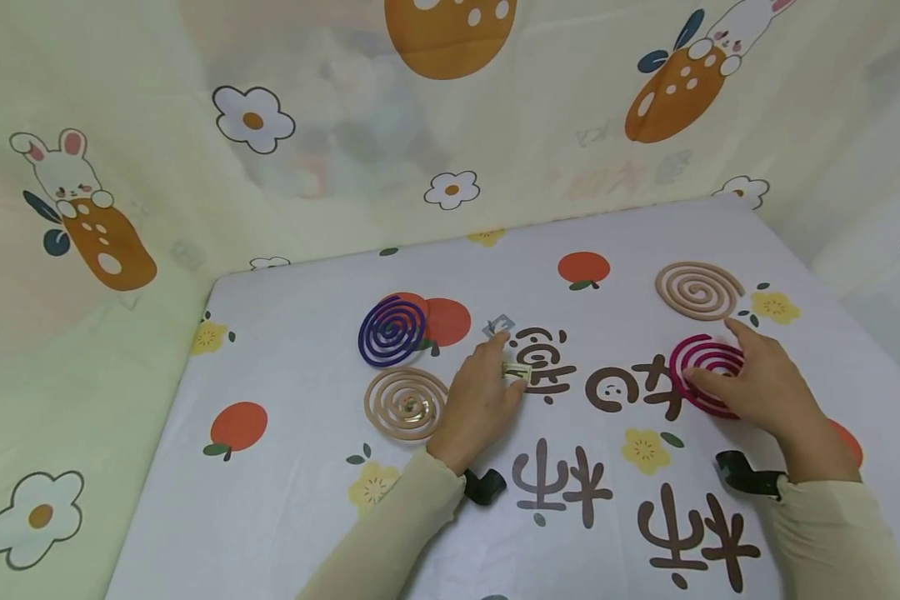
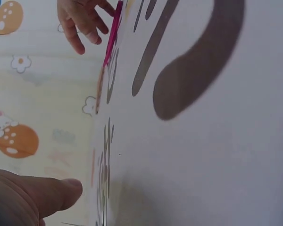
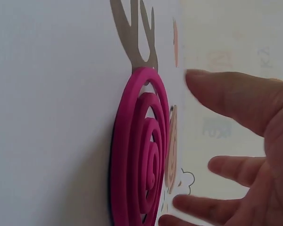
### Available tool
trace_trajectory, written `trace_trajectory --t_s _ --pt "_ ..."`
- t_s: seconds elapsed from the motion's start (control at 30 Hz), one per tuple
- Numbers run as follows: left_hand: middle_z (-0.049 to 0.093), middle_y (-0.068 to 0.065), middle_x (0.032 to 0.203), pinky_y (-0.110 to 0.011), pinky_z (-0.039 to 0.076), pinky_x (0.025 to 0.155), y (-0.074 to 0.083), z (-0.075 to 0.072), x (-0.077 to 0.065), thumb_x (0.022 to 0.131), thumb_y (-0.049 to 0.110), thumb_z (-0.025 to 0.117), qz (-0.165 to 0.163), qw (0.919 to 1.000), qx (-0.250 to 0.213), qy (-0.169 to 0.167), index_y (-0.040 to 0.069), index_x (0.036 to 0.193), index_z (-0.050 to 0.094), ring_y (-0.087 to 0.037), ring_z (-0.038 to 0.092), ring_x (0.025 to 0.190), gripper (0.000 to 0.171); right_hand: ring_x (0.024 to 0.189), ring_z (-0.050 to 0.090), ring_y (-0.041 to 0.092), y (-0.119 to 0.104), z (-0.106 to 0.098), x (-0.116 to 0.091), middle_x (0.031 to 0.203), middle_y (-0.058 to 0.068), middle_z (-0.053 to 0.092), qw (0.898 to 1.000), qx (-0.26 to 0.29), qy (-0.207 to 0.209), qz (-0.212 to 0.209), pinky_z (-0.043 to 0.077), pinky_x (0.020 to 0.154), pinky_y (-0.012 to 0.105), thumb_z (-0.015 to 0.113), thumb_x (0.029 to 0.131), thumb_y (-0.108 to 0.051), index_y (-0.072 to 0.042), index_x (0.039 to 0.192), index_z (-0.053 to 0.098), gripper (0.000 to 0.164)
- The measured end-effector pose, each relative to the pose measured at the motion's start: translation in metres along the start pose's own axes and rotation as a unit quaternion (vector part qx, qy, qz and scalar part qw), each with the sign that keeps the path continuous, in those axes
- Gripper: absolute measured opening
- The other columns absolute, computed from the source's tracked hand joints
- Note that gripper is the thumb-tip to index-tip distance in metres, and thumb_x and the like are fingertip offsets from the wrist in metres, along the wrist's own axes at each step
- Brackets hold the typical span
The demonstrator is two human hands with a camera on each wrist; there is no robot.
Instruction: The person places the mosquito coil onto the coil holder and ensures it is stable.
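My right hand [image 1: 768, 379] hovers over a magenta mosquito coil [image 3: 132, 141], which lies flat on the table. Thumb and fingers are spread apart and hold nothing in the right wrist view. My left hand [image 1: 480, 400] reaches over the cloth, its thumb [image 2: 61, 193] extended in the left wrist view. Between its thumb and fingers appears a small pale green piece [image 1: 517, 372], and just past the fingertips lies a small grey flat piece [image 1: 499, 325]. To its left is a tan coil [image 1: 382, 407] with a shiny gold metal piece [image 1: 414, 409] on its centre.
A dark blue coil [image 1: 375, 354] lies behind the left tan coil. Another tan coil [image 1: 696, 287] rests at the back right, beyond the magenta one. The white printed tablecloth [image 1: 270, 517] meets a hanging patterned curtain [image 1: 345, 183] at the back.
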State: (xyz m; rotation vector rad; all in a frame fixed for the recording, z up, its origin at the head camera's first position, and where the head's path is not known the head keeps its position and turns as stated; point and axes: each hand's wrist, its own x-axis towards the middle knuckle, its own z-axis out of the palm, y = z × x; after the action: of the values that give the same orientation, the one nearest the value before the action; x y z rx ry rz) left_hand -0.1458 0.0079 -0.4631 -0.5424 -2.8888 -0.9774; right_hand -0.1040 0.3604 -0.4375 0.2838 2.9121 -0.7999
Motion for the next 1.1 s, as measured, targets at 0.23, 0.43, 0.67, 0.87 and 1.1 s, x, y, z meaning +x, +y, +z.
trace_trajectory --t_s 0.23,0.43,0.67,0.87,1.1 --pt "0.073 -0.011 0.116 -0.048 0.054 0.090 0.001 0.004 0.004 0.091 0.021 0.079 -0.005 0.9991 0.037 0.020 0.013 0.147 0.053 -0.031 0.068 0.105 0.062 0.123 0.035 0.069 0.005 0.001 0.001 0.141 0.053 0.029 0.999 -0.014 -0.028 0.020 0.038 0.097 0.082 0.080 0.088 -0.037 0.011 0.160 0.010 0.112" --pt "0.071 -0.002 0.094 -0.046 0.054 0.086 0.000 0.004 0.003 0.090 0.013 0.076 -0.003 0.9995 0.028 0.012 0.014 0.142 0.060 -0.029 0.067 0.095 0.055 0.120 0.037 0.068 0.003 0.002 0.000 0.138 0.052 0.032 0.999 -0.027 -0.036 0.030 0.041 0.095 0.080 0.082 0.086 -0.038 0.012 0.159 0.015 0.111" --pt "0.071 0.000 0.096 -0.041 0.052 0.085 -0.001 0.001 -0.001 0.093 0.012 0.073 0.010 0.9994 0.033 -0.004 0.013 0.132 0.068 -0.025 0.066 0.095 0.039 0.116 0.041 0.065 0.002 -0.002 -0.003 0.132 0.048 0.038 0.998 -0.044 -0.042 0.034 0.047 0.089 0.077 0.082 0.085 -0.037 0.011 0.155 0.027 0.101" --pt "0.074 0.000 0.097 -0.037 0.050 0.080 -0.001 0.001 -0.002 0.094 0.013 0.073 0.022 0.9990 0.040 -0.001 0.014 0.113 0.077 -0.022 0.064 0.091 0.019 0.111 0.047 0.059 0.001 -0.005 -0.003 0.126 0.045 0.047 0.998 -0.047 -0.039 0.014 0.050 0.084 0.072 0.083 0.084 -0.035 0.012 0.149 0.038 0.092" --pt "0.074 0.004 0.097 -0.036 0.050 0.082 0.000 -0.001 -0.005 0.093 0.014 0.075 0.030 0.9989 0.035 -0.011 0.015 0.115 0.077 -0.019 0.064 0.091 0.022 0.104 0.052 0.054 0.002 -0.008 -0.003 0.116 0.040 0.057 0.998 -0.042 -0.044 0.008 0.053 0.073 0.057 0.085 0.081 -0.034 0.010 0.146 0.044 0.089"
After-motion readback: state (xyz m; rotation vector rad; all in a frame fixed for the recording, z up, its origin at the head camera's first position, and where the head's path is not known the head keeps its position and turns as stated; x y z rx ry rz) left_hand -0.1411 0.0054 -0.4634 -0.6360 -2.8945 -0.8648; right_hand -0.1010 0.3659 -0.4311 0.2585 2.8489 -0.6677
